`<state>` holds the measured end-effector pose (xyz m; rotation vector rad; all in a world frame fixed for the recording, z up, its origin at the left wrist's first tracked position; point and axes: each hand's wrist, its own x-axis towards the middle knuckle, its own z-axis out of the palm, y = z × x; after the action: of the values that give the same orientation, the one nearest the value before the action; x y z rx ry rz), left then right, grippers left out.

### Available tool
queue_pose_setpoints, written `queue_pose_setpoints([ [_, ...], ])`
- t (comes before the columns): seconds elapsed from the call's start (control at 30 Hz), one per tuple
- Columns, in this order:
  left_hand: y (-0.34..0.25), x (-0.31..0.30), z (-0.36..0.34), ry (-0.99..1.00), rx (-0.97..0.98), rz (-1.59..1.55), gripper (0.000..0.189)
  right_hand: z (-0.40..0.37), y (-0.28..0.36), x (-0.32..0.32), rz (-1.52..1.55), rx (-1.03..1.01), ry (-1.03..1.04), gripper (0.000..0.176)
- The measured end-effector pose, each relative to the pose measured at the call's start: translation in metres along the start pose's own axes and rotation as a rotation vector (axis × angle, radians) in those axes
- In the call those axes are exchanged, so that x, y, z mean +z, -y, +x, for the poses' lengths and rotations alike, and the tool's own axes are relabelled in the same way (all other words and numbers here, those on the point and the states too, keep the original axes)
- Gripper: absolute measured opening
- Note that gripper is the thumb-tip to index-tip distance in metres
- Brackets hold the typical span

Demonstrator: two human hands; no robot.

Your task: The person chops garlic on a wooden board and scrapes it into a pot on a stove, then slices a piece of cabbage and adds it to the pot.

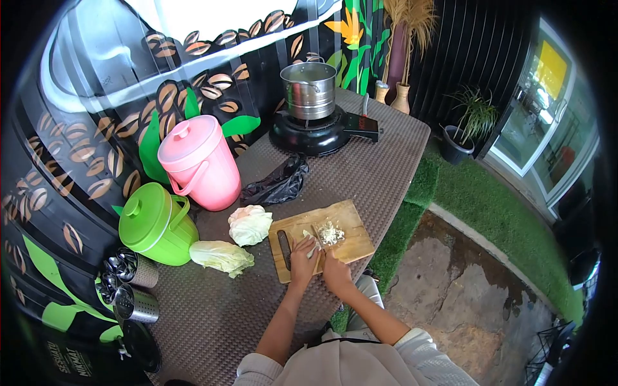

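My left hand [302, 258] presses a pale piece of cabbage [310, 235] onto the wooden cutting board [351, 215]. Close beside it, my right hand [336, 273] is closed around the handle of a knife, mostly hidden by the fingers; the thin blade [317, 233] shows only in part, between the hands. A small heap of finely chopped white bits [331, 233] lies on the board just beyond the blade. To the left of the board sit a round pale cabbage [250, 225] and a longer yellowish-green cabbage [222, 257].
A steel pot [308, 90] stands on a black portable stove [309, 134] at the far end of the brown table [212, 305]. A crumpled black plastic bag [277, 183], a pink lidded jug [205, 168], a green lidded jug [161, 225] and metal cutlery holders [136, 304] line the wall side.
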<state>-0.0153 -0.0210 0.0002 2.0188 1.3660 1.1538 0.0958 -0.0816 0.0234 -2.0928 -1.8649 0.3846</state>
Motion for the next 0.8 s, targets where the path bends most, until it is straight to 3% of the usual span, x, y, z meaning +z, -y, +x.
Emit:
queue_pose_setpoints([
  [0.1, 0.003, 0.000, 0.003, -0.020, 0.026, 0.008, 0.022, 0.000, 0.002, -0.016, 0.077, -0.054, 0.076, 0.023],
  [0.3, 0.000, 0.000, 0.001, -0.010, 0.014, -0.001, 0.022, -0.004, 0.003, -0.010, 0.024, 0.033, 0.091, 0.018],
  [0.37, 0.001, 0.000, 0.002, -0.004, 0.002, 0.009, 0.022, 0.005, -0.006, -0.017, 0.122, -0.047, 0.111, 0.018],
  [0.5, 0.000, 0.000, 0.002, -0.016, 0.016, 0.015, 0.023, -0.008, 0.003, -0.008, 0.017, 0.014, 0.100, 0.019],
  [0.6, 0.000, 0.000, 0.004, -0.002, 0.017, 0.000, 0.023, -0.005, 0.000, 0.013, -0.082, -0.055, -0.060, 0.019],
  [0.8, 0.003, 0.000, 0.003, -0.016, 0.024, 0.015, 0.023, -0.002, 0.005, -0.011, 0.000, -0.061, 0.055, 0.016],
])
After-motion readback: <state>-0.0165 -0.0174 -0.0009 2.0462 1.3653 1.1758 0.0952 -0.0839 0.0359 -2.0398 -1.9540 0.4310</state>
